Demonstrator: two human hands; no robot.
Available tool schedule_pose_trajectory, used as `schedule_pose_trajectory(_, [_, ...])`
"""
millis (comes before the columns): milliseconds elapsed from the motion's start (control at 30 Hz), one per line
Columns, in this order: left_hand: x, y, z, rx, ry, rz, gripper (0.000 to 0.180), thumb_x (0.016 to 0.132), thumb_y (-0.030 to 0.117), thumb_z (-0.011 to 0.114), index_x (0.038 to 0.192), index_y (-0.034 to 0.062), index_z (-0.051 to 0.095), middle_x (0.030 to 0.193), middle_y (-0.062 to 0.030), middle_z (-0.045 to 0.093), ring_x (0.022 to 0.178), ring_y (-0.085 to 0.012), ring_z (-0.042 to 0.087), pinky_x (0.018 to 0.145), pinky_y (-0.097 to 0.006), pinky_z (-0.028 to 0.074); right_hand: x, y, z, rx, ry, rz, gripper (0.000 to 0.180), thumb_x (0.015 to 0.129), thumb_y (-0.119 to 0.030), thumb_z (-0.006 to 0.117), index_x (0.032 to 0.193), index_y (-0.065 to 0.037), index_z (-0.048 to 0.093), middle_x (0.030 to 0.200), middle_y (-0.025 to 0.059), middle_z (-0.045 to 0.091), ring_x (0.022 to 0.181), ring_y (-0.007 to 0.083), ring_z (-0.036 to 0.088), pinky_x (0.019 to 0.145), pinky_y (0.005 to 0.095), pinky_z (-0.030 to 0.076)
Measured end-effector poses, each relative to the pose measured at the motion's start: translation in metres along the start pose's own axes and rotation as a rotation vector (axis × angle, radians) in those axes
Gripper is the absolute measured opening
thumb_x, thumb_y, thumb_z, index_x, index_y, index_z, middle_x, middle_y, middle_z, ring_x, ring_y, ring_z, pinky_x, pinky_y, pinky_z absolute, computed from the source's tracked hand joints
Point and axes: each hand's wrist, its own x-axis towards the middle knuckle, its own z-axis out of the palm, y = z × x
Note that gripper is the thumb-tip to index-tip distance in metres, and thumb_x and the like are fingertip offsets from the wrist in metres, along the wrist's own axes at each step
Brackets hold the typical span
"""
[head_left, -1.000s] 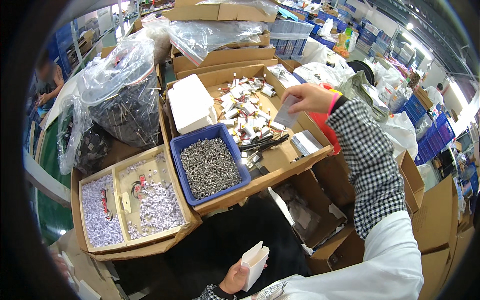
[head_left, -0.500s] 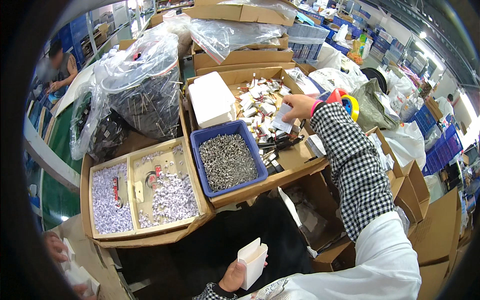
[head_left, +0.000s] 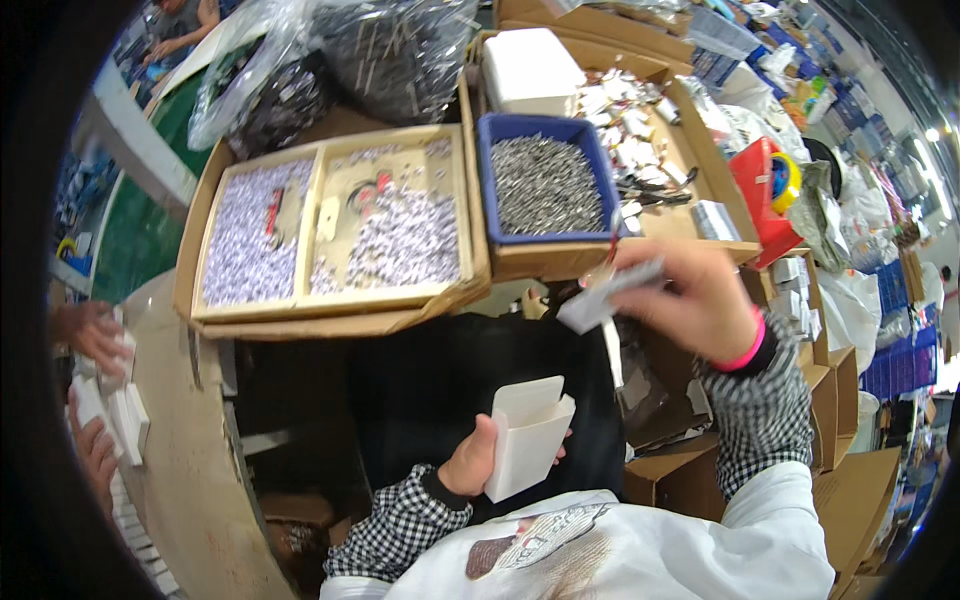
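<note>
Close quarters: open box in one hand, packet in the other

Down near the body, the left hand point(head_left: 470, 462) grips a small white box point(head_left: 527, 436) by its side, upright, its top flap standing open. Above and to the right, the right hand point(head_left: 690, 300) pinches a small silvery packet point(head_left: 600, 298) between thumb and fingers, well apart from the box and just in front of the near edge of the cardboard tray point(head_left: 545, 262). Between the two hands lies a dark gap over the lap, the only free room; cardboard edges close it at the top, more brown cartons point(head_left: 840, 490) on the right.

On the tray sit a blue bin point(head_left: 492, 180) filled with grey metal parts, a white foam block point(head_left: 530, 68) behind it, and loose packets beside it. To the left, a shallow divided box point(head_left: 330, 235) holds heaps of small pale pieces. Clear bags of dark parts point(head_left: 370, 50) stand behind.

At the far left, another person's hands point(head_left: 95, 340) hold white boxes over a curved pale table point(head_left: 180, 470).
</note>
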Motion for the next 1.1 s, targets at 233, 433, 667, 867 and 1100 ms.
schedule_pose_trajectory(233, [-0.013, 0.009, -0.002, 0.134, -0.008, 0.039, 0.102, 0.071, 0.081, 0.036, 0.137, 0.0046, 0.03, 0.123, -0.0162, 0.05, 0.105, -0.0242, 0.056, 0.089, -0.037, 0.047, -0.024, -0.006, 0.068, -0.055, -0.249, -0.184, 0.02, 0.074, -0.011, 0.069, 0.092, -0.007, 0.063, 0.08, 0.0068, 0.063, 0.073, 0.0245, 0.062, 0.064, 0.0332, 0.051])
schedule_pose_trajectory(433, [-0.012, 0.003, -0.002, 0.444, 0.039, 0.137, 0.088, 0.085, 0.069, 0.034, 0.137, -0.0017, 0.031, 0.12, -0.0115, 0.048, 0.106, -0.0157, 0.049, 0.093, -0.029, 0.039, -0.033, -0.003, 0.074, -0.2, -0.511, -0.203, 0.024, 0.074, -0.013, 0.069, 0.097, -0.009, 0.063, 0.083, 0.0038, 0.063, 0.081, 0.0218, 0.06, 0.071, 0.0312, 0.05])
schedule_pose_trajectory(667, [-0.006, 0.0, -0.013, 0.271, -0.034, 0.045, 0.102, 0.074, 0.079, 0.039, 0.137, -0.0012, 0.031, 0.125, -0.015, 0.049, 0.11, -0.0218, 0.052, 0.094, -0.034, 0.042, -0.026, -0.004, 0.049, -0.055, -0.32, -0.151, 0.014, 0.078, -0.007, 0.065, 0.091, -0.006, 0.062, 0.084, 0.0078, 0.062, 0.076, 0.0243, 0.062, 0.065, 0.0317, 0.052])
schedule_pose_trajectory(867, [-0.001, 0.004, -0.014, 0.352, -0.117, 0.041, 0.071, 0.088, 0.054, 0.045, 0.132, -0.0017, 0.039, 0.121, -0.0124, 0.052, 0.11, -0.0191, 0.051, 0.097, -0.032, 0.038, -0.02, -0.007, 0.045, -0.056, -0.243, -0.251, 0.018, 0.077, -0.014, 0.068, 0.094, -0.009, 0.065, 0.084, 0.0053, 0.061, 0.077, 0.0229, 0.059, 0.066, 0.0328, 0.049])
schedule_pose_trajectory(1100, [0.011, 0.005, -0.016, 0.524, -0.208, 0.072, 0.039, 0.087, 0.007, 0.045, 0.124, -0.0043, 0.048, 0.12, -0.0119, 0.054, 0.118, -0.0193, 0.047, 0.103, -0.03, 0.033, -0.023, 0.004, 0.065, 0.004, -0.291, -0.447, 0.019, 0.073, -0.015, 0.068, 0.091, -0.01, 0.066, 0.09, 0.0022, 0.058, 0.082, 0.0216, 0.053, 0.07, 0.0306, 0.047])
